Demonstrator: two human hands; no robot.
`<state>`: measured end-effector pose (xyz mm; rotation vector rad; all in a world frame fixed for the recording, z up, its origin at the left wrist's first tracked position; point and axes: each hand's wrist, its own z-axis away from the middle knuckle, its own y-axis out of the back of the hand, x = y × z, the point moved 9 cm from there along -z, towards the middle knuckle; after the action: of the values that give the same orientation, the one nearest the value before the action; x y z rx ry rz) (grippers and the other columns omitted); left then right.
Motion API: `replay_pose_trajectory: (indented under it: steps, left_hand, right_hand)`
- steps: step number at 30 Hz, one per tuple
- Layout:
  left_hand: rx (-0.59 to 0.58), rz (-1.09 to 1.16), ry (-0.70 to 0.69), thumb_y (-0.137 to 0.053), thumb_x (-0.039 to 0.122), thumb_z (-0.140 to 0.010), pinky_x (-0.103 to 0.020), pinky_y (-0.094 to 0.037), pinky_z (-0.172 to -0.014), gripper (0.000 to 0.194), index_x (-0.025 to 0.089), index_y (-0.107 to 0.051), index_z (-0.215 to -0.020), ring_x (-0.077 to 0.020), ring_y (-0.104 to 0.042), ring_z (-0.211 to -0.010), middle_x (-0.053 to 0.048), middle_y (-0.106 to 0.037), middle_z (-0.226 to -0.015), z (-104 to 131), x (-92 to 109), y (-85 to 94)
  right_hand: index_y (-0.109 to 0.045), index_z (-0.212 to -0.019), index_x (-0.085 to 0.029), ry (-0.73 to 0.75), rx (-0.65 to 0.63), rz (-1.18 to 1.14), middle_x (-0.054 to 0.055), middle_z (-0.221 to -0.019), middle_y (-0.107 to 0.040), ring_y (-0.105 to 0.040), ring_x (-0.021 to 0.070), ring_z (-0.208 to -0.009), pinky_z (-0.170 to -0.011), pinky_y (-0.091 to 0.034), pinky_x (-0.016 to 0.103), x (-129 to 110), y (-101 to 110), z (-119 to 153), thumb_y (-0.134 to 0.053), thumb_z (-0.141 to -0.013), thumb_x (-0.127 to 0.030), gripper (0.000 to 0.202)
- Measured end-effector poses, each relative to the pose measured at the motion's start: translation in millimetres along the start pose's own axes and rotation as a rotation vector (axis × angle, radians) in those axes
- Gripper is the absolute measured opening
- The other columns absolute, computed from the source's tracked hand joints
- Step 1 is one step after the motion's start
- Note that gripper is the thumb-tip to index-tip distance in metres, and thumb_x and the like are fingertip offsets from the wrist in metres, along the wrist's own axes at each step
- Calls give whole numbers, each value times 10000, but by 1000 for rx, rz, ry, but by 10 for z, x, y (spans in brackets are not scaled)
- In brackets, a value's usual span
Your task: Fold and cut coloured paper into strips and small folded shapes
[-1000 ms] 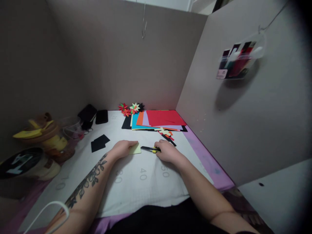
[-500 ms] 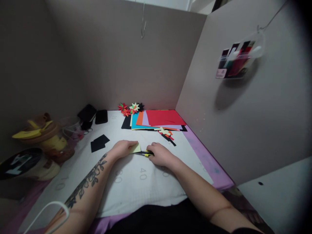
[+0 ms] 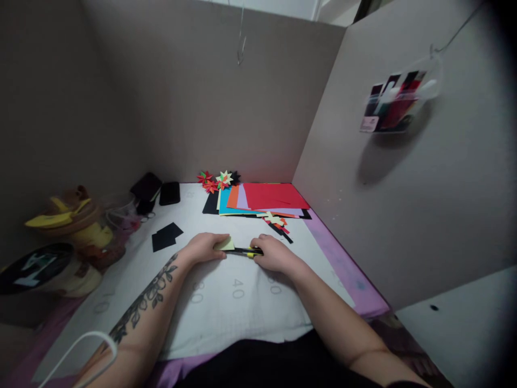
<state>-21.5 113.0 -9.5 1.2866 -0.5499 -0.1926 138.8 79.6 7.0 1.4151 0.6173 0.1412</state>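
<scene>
Between the thumb and fingers of my left hand (image 3: 205, 247) is a small piece of pale yellow paper (image 3: 225, 244). My right hand (image 3: 274, 253) grips a pair of scissors (image 3: 245, 251) with black and yellow handles. Their blades point left and meet the edge of the yellow paper close to my left fingertips; whether they cut into it I cannot tell. Two overlapping black paper pieces (image 3: 167, 237) lie left of my left hand. Paper scraps (image 3: 276, 220) in yellow, red, orange and black lie just beyond my right hand.
A stack of coloured sheets (image 3: 277, 196) lies at the back, with folded paper stars (image 3: 218, 180) beside it. A phone (image 3: 169, 193) lies at the back left. Yellow containers (image 3: 76, 226) crowd the left edge. A clear holder (image 3: 396, 102) hangs on the right wall.
My right hand and the scissors have shifted to the right, away from my left hand. The scissor blades now look more closed. My left hand keeps its hold on the yellow paper.
</scene>
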Motion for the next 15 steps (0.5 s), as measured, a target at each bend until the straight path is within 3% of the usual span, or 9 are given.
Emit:
replay_pose_trajectory:
  steps: [6, 15]
  left_hand:
    - [0, 4, -5, -584, 481, -728, -288, -431, -826, 645, 304, -465, -1337, -256, -591, -1060, -22, -626, -1219, 4, 1, 5]
    - [-3, -2, 8, -582, 473, -731, -285, -430, -827, 645, 299, -463, -1340, -253, -589, -1064, -25, -623, -1225, -1, -17, -2]
  right_hand:
    - [-625, -945, -199, -79, -28, -67, 48, -912, -571, -519, 166, -826, -673, -332, 228, 251, 105, 58, -590, -697, -189, 250]
    - [-639, -920, -200, -97, -38, -112, 44, -905, -587, -514, 164, -805, -663, -331, 237, 293, 115, 74, -598, -678, -191, 246]
